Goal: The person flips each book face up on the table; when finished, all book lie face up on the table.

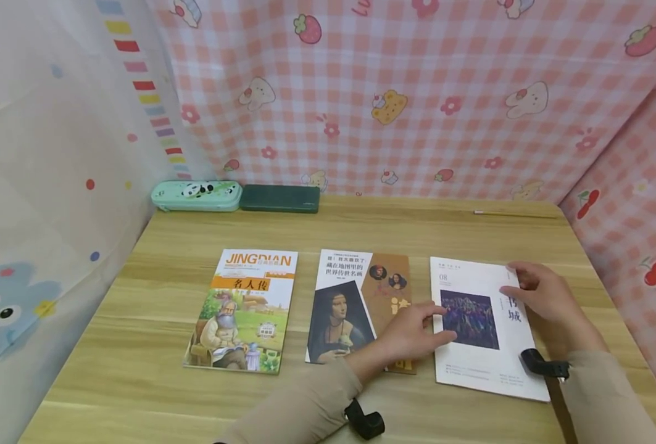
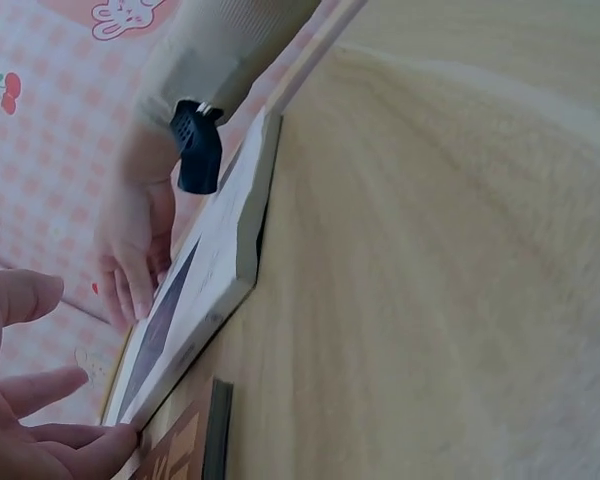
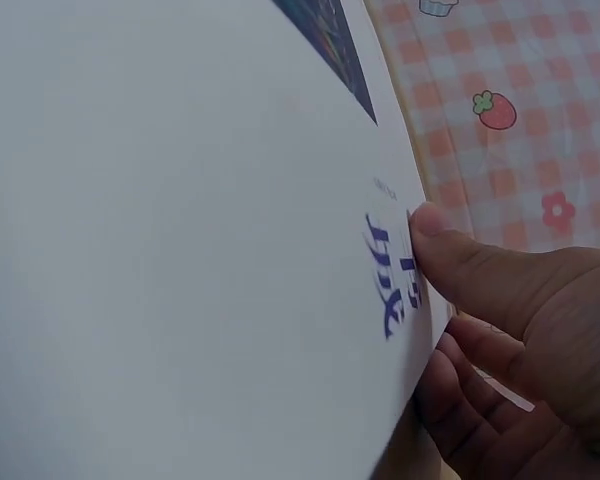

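A white book (image 1: 472, 367) with a dark square picture lies at the right of the table, slightly turned. My right hand (image 1: 550, 296) pinches its right edge; in the right wrist view the thumb (image 3: 460, 250) lies on the cover and the curled fingers (image 3: 470, 400) are at the edge's underside. My left hand (image 1: 408, 333) is at the book's left edge, fingers loosely spread, a fingertip right at the spine in the left wrist view. Beneath the left wrist lies a brown-and-white book (image 1: 339, 320) with a painted portrait, partly covered by that hand.
A children's book (image 1: 244, 314) with a bearded figure lies on the left. Along the table's back edge are a mint panda pencil case (image 1: 197, 196), a dark green case (image 1: 279, 199) and a thin stick (image 1: 513, 214). Patterned cloth (image 1: 361, 74) hangs behind and at both sides.
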Demonstrator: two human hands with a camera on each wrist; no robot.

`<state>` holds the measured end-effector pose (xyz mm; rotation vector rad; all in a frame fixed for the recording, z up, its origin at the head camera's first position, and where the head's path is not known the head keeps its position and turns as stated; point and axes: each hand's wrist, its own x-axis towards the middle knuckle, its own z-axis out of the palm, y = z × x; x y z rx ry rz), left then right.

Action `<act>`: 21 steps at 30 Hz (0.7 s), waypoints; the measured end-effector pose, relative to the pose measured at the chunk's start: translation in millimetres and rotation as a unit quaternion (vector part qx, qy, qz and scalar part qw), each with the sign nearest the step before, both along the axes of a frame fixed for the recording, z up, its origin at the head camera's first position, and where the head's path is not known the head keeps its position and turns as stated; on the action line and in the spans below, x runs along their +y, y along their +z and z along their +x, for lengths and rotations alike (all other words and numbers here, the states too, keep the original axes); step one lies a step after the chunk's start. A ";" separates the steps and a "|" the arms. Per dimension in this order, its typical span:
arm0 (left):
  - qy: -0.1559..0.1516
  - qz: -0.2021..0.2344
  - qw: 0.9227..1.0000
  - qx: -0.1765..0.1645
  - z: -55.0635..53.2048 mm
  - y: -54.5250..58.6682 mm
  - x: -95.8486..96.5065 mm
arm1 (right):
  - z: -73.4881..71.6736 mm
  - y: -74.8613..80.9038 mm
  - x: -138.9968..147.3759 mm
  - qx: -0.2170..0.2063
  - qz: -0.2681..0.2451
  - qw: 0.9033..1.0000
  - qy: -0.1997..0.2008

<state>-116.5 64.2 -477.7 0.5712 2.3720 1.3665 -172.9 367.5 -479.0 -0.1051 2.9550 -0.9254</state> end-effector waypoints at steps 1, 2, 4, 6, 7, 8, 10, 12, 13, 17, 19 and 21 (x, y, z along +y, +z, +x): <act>0.000 0.000 1.000 0.002 0.9 -0.1 0.2 | -1.0 -0.1 0.7 0.001 0.000 1.000 0.002; -0.001 0.000 1.000 0.004 1.7 0.4 0.2 | -2.1 -0.2 1.1 0.001 0.001 1.000 0.003; -0.001 -0.003 1.000 0.009 3.3 0.6 0.8 | -3.8 0.2 0.8 -0.002 0.002 1.000 0.004; -0.002 -0.007 1.000 0.018 4.3 1.0 2.0 | -5.3 0.7 1.0 -0.006 0.003 1.000 0.003; -0.002 -0.010 1.000 0.022 4.6 1.5 2.7 | -6.2 0.7 1.4 -0.009 0.002 1.000 0.002; -0.003 -0.011 1.000 0.024 5.0 2.1 3.3 | -6.9 0.6 1.3 -0.009 0.003 1.000 0.001; -0.004 -0.014 1.000 0.027 5.4 3.0 4.6 | -9.2 0.3 2.0 -0.010 0.002 1.000 0.000; -0.004 -0.016 0.999 0.028 5.5 4.1 5.9 | -11.3 0.1 3.4 -0.012 0.003 1.000 -0.001; -0.004 -0.018 0.999 0.028 5.5 3.8 6.5 | -12.2 0.0 4.2 -0.013 0.003 1.000 -0.001; -0.007 -0.021 0.999 0.037 4.1 -1.7 4.9 | -13.1 0.6 4.2 -0.023 0.003 1.000 0.000; -0.012 -0.030 0.998 0.055 2.9 -5.8 0.1 | -10.8 2.1 2.4 -0.027 0.003 1.000 -0.001; -0.014 -0.040 0.996 0.074 1.3 -6.5 -7.7 | -7.0 4.8 -1.0 -0.022 0.011 1.000 0.004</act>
